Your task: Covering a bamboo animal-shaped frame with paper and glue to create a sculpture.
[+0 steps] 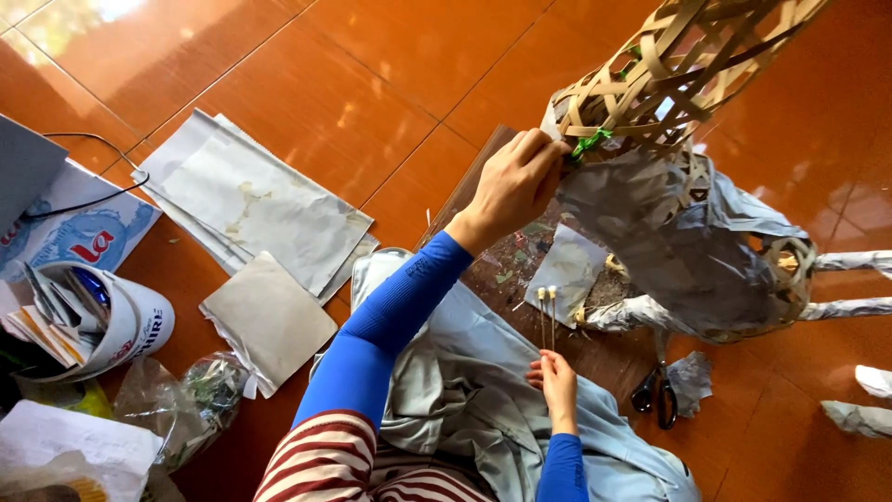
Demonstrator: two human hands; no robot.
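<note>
While left fingers [544, 153] pinch the woven frame [669, 65], sticks [547, 311] sit below.

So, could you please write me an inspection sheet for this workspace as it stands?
Surface: orange tiled floor; brown board.
Job's things: woven bamboo frame, partly covered in grey paper.
Clutter: paper sheets, scissors, white bucket, plastic bag.
Hands: left hand touching the frame; right hand holding two thin sticks.
Cables: black cable, far left.
Surroundings: nothing seen.
</note>
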